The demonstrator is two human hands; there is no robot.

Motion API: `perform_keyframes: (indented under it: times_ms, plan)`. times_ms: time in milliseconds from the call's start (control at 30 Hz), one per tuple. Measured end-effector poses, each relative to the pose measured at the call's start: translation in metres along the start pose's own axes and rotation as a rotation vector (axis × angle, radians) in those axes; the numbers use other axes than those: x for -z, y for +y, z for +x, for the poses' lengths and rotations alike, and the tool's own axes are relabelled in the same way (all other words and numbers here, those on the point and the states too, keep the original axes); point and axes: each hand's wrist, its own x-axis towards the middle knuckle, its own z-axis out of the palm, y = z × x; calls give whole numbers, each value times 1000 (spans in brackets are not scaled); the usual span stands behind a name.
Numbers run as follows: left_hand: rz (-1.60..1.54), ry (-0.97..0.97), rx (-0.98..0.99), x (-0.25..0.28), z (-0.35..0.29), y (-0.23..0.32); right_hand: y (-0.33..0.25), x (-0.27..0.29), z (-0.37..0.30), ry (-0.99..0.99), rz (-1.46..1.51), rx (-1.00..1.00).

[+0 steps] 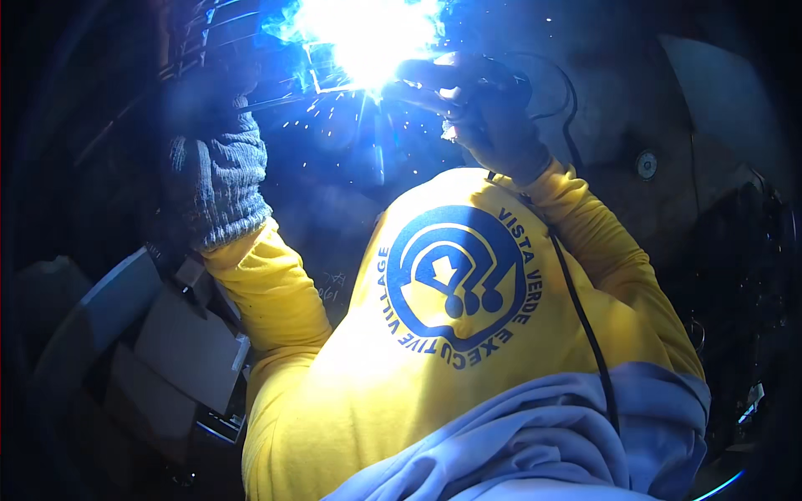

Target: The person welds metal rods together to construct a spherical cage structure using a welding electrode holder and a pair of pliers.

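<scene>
A glaring blue-white welding arc [372, 42] burns at the top middle and throws sparks downward. Its glare washes out the joint beneath. My right hand [497, 121], just right of the arc, is closed round a dark welding torch [428, 82] whose exact shape is hard to make out. Left of the arc, my left hand [219, 125], in a grey knitted glove, grips a metal frame [322, 83] of thin bars. Deep shadow covers most of its fingers. More thin crossing bars [207, 35] rise above that hand.
A black cable [571, 104] loops beside my right hand, and a dark cord [589, 321] runs down my yellow shirt. Box-like panels [188, 346] and a curved sheet [104, 305] lie at lower left. A pale panel [718, 96] and a round disc [646, 164] show at right.
</scene>
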Motion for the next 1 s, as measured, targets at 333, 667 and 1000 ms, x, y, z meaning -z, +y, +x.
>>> perform_keyframes:
  times_ms: [333, 667, 1000]
  plan:
    - [-116, -92, 81, -14, -9, -6, 33, 3, -21, -57, 399, -246]
    - [186, 300, -71, -18, -4, -6, 25, 4, -19, -127, 59, -147]
    - [270, 290, -55, -15, -13, -1, 10, 6, -12, -135, -312, -67]
